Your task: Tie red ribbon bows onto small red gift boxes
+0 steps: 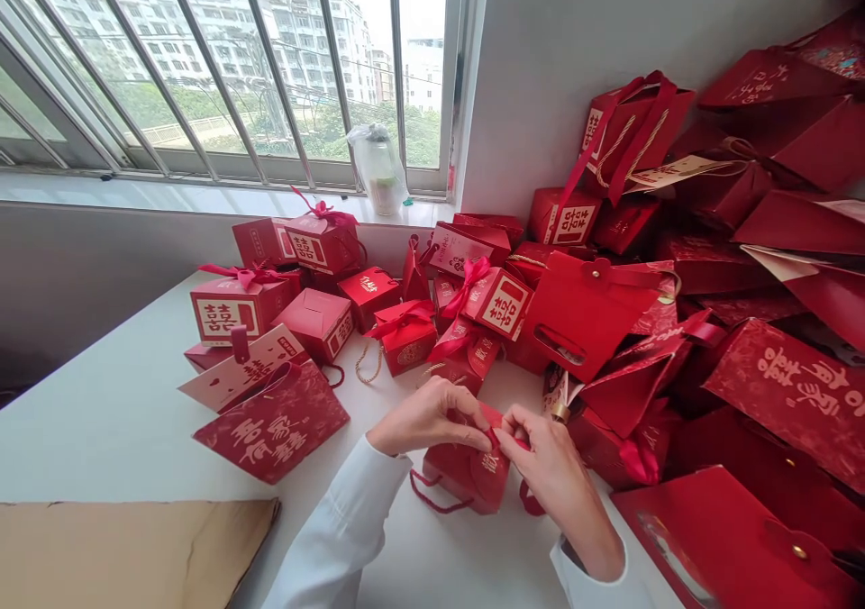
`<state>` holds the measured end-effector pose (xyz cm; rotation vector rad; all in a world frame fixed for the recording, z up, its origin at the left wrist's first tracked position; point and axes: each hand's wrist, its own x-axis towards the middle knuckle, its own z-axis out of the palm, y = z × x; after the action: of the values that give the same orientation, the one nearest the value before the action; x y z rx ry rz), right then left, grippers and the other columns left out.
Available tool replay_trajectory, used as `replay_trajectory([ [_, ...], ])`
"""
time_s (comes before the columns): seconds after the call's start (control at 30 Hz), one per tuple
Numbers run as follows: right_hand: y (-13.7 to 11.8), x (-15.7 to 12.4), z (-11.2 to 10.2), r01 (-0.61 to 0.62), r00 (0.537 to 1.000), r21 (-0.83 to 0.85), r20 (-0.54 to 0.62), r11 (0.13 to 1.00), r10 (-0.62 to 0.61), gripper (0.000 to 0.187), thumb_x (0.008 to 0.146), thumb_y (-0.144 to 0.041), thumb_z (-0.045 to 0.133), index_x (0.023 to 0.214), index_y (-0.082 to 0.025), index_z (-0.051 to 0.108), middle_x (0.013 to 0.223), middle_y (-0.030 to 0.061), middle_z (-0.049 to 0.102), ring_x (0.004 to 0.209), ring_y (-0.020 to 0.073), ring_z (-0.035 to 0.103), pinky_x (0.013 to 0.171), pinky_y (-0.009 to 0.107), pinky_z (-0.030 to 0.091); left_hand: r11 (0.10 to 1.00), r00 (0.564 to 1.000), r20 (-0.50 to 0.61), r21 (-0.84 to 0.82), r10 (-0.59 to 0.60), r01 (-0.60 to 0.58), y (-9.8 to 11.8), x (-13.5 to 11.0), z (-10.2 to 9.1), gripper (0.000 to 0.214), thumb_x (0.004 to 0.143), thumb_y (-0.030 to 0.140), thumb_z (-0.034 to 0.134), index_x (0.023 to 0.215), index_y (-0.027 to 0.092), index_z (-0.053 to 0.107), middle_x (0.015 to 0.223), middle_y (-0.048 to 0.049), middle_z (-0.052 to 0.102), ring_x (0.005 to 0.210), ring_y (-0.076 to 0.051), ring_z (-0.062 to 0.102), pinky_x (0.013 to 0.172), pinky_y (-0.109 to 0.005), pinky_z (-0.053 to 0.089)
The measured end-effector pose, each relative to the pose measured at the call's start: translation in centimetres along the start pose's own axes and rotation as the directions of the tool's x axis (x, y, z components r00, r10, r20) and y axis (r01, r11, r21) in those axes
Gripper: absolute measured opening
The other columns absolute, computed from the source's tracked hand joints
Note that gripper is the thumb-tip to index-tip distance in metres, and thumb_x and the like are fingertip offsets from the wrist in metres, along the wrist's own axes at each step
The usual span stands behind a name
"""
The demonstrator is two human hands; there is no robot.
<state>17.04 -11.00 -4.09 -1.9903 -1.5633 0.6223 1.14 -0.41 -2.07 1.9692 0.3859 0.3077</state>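
A small red gift box point(466, 474) with a dark red cord handle stands on the white table point(114, 420) in front of me. My left hand point(429, 418) rests on its top with the fingers pinched on a red ribbon point(492, 436). My right hand point(558, 478) pinches the same ribbon from the right side, fingertips almost touching those of the left. Both sleeves are white.
Several red gift boxes point(233, 307) and red paper bags point(274, 429) lie across the table; a tall heap of red bags point(757, 258) fills the right. A brown cardboard sheet point(128, 550) lies at the near left. A wrapped jar point(379, 169) stands on the windowsill.
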Motion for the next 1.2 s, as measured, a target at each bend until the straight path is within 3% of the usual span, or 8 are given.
replay_trajectory([
  [0.17,0.4,0.1,0.1,0.012,1.000,0.027,0.007,1.000,-0.012,0.020,0.081,-0.029,0.045,0.063,-0.022,0.045,0.050,-0.0060,0.045,0.048,0.0111,0.043,0.047,0.021,0.029,1.000,0.998,-0.060,-0.003,-0.003,0.003,-0.6,0.1,0.1,0.021,0.079,0.032,0.067,0.087,0.015,0.075,0.085,-0.0056,0.073,0.076,-0.014,0.062,0.069,-0.019,0.044],
  [0.4,0.4,0.2,-0.3,0.011,0.999,0.091,0.045,0.996,-0.015,0.019,0.081,-0.029,0.046,0.063,-0.021,0.046,0.051,-0.0063,0.045,0.049,0.0111,0.042,0.049,0.021,0.030,0.978,0.999,-0.011,0.207,0.039,-0.036,-0.2,-0.5,-0.2,0.016,0.076,0.021,0.070,0.091,0.020,0.075,0.089,-0.0021,0.073,0.081,-0.013,0.059,0.075,-0.018,0.042],
  [0.57,0.4,0.0,-0.8,0.028,0.998,0.188,0.048,0.982,-0.038,0.011,0.080,-0.027,0.047,0.077,-0.020,0.055,0.053,-0.0064,0.048,0.052,0.0115,0.043,0.052,0.022,0.032,0.965,0.999,0.006,0.259,0.051,-0.050,-0.1,-0.6,-0.2,0.014,0.076,0.023,0.071,0.089,0.021,0.076,0.087,-0.0015,0.073,0.082,-0.013,0.057,0.076,-0.019,0.041],
  [0.8,1.3,-0.2,-1.0,-0.031,0.992,0.349,0.124,0.937,-0.013,0.020,0.080,-0.034,0.049,0.096,-0.021,0.051,0.057,-0.0080,0.045,0.054,0.0125,0.043,0.055,0.024,0.033,0.965,0.993,-0.003,0.235,0.117,-0.113,0.0,-0.7,0.1,0.018,0.079,0.035,0.066,0.090,0.023,0.076,0.079,-0.0015,0.072,0.079,-0.015,0.054,0.076,-0.022,0.040],
  [1.0,2.1,-0.1,-1.0,-0.056,0.987,0.469,0.160,0.881,-0.022,0.026,0.080,-0.035,0.052,0.101,-0.021,0.048,0.060,-0.0078,0.047,0.053,0.0116,0.045,0.055,0.025,0.035,0.980,0.988,-0.049,0.144,0.145,-0.137,-0.3,-0.9,0.5,0.020,0.084,0.035,0.061,0.087,0.021,0.075,0.076,-0.0033,0.072,0.075,-0.015,0.055,0.078,-0.025,0.041],
  [1.2,2.5,0.5,-1.4,-0.040,0.990,0.582,0.133,0.813,-0.046,0.029,0.079,-0.035,0.056,0.104,-0.021,0.050,0.076,-0.0034,0.052,0.060,0.0109,0.047,0.056,0.024,0.037,0.988,0.982,-0.132,0.093,0.132,-0.120,-0.4,-1.3,0.8,0.019,0.082,0.035,0.063,0.084,0.021,0.076,0.076,-0.0050,0.071,0.080,-0.017,0.056,0.081,-0.027,0.042],
])
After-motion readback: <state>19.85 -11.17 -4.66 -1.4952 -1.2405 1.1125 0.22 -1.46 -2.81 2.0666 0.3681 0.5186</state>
